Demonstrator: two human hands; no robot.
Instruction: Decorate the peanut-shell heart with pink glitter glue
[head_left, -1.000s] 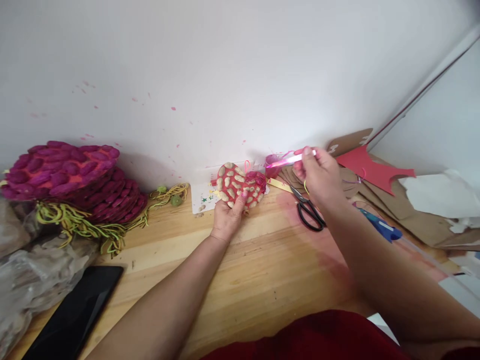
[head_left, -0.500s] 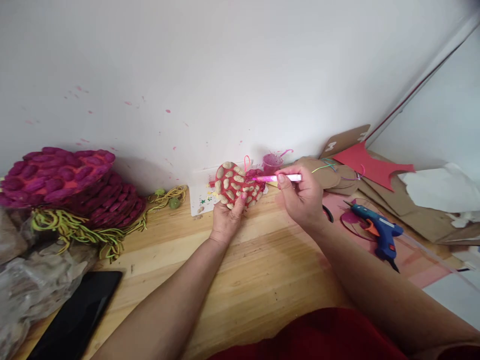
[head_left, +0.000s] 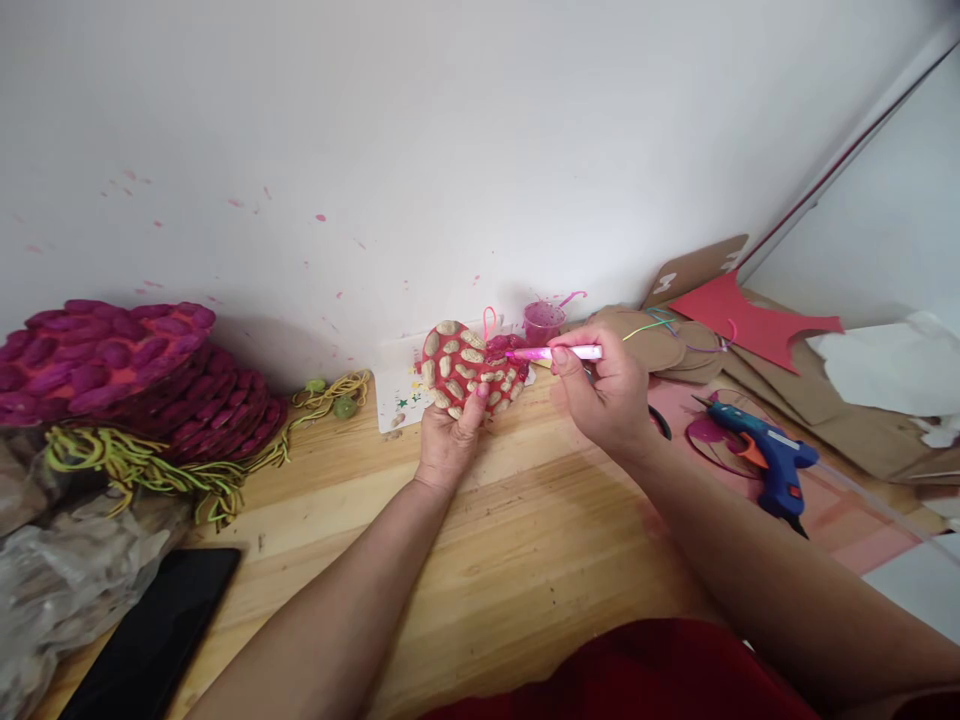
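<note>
My left hand (head_left: pixel 450 435) grips the lower edge of a round red disc covered with peanuts (head_left: pixel 455 372), its thumb on the front. A small pink loop stands at the disc's top. Several peanuts on its upper right are coated magenta; the others are bare tan. Between the fingers of my right hand (head_left: pixel 604 390) is a white and pink paintbrush (head_left: pixel 574 352), held level. Its magenta tip meets the painted peanuts. Just behind the disc stands a clear cup of magenta paint (head_left: pixel 544 322), partly hidden. A white sheet with small stars (head_left: pixel 390 390) lies behind the disc.
At left are stacked magenta peanut discs (head_left: pixel 112 350) with yellow-green yarn (head_left: pixel 142 465), a plastic bag (head_left: pixel 82 580) and a black phone (head_left: pixel 150 635). On the right lie a blue glue gun (head_left: pixel 772 455), cardboard pieces (head_left: pixel 825 420) and red paper (head_left: pixel 750 315). A paint-spattered wall stands behind.
The brush tip has shifted slightly on the magenta peanuts, and the disc has tilted a little in my left hand. The whole view has moved slightly.
</note>
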